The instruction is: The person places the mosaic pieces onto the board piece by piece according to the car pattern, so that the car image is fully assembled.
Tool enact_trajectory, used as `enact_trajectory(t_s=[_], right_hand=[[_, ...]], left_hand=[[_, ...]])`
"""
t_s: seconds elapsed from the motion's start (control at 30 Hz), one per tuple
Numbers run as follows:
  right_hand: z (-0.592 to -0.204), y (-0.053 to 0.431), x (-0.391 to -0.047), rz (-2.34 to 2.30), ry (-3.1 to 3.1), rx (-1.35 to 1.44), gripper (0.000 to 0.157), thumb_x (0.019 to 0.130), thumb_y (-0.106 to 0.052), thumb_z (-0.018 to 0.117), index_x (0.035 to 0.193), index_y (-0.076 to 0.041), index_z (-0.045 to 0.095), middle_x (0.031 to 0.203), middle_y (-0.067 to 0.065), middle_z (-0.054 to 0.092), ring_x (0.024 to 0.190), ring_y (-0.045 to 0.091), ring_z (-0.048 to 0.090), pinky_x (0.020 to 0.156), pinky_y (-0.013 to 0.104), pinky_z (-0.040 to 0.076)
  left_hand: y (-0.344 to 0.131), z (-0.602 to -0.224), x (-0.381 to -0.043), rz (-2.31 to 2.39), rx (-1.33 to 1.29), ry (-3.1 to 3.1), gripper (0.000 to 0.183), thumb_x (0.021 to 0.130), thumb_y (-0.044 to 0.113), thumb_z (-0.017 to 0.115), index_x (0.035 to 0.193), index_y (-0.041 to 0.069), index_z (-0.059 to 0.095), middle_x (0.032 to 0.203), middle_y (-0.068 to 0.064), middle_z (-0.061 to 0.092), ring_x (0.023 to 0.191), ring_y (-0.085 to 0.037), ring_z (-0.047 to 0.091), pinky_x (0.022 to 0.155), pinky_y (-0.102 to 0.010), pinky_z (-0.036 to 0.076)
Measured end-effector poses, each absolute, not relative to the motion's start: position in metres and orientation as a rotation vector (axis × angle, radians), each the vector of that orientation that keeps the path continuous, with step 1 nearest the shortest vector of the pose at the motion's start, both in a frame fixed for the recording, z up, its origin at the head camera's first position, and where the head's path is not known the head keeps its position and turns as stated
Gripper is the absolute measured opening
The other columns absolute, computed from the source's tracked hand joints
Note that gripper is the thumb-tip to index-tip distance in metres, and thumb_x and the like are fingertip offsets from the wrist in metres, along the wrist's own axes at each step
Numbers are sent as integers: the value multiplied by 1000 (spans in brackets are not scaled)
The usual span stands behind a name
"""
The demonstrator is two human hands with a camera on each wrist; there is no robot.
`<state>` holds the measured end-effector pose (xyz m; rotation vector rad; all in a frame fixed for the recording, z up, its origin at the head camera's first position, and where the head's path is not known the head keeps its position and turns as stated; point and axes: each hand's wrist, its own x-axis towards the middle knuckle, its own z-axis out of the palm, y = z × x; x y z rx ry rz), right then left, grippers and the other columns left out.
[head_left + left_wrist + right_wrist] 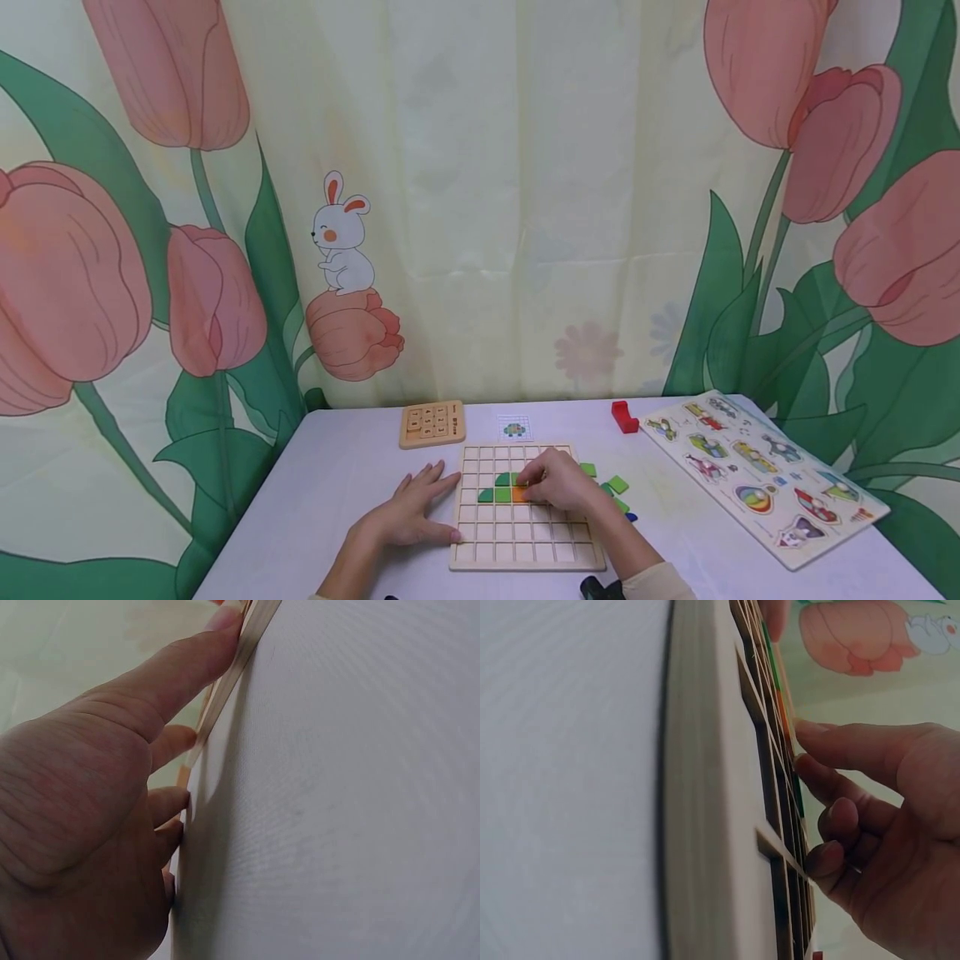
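A wooden grid board [527, 553] lies on the table, with several green tiles [502, 495] and an orange square tile [519, 495] set in its cells. My right hand [561, 481] is over the board, thumb and index fingertips pinching at the orange tile; in the right wrist view the other fingers [838, 817] curl close to the grid. The left hand [408, 506] rests at the board's left side, its fingers spread. Its thumb [180, 671] touches the wooden edge in the left wrist view.
Loose green tiles [618, 484] and a blue piece [632, 517] lie right of the board. Behind it are a pattern card [514, 428] and a wooden number puzzle [432, 424]. A red block [624, 417] and a picture puzzle board [765, 475] are at the right.
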<state>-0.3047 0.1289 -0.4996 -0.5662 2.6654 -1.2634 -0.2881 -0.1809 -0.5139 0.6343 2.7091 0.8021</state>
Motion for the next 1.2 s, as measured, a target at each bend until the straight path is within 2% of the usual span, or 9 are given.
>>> enact_trajectory(t_s=[0.23,0.5,0.77,1.2], right_hand=[[-489,134,-303,-1270,2707,-570,18,88,-10,81,106,-13,83,93,-2,70,84,19,55,62,25,48],[-485,148,-307,-1282,2729,-676,26,90,-14,81,115,-10,79,88,-5,68,79,17,54,63,24,45],[-481,161,-310,-1350,2765,-500,26,92,-16,79,119,-15,79,89,-3,66,83,19,54,62,23,49],[-479,186,-314,-1401,2768,-364,28,93,-16,79,121,-13,77,94,1,68,85,21,56,61,24,53]], left_hand=[[-181,-511,-288,798,635,2711,99,79,62,83,159,21,44,172,-19,24,161,-43,15,128,-68,6],[-181,-512,-289,800,664,2711,99,80,61,83,160,19,43,171,-21,24,160,-45,14,127,-69,5],[-181,-514,-289,806,651,2708,99,79,62,83,159,20,44,172,-20,24,161,-43,14,128,-68,5],[-185,-518,-289,822,702,2727,100,79,62,83,160,19,44,171,-21,23,160,-44,15,127,-68,6]])
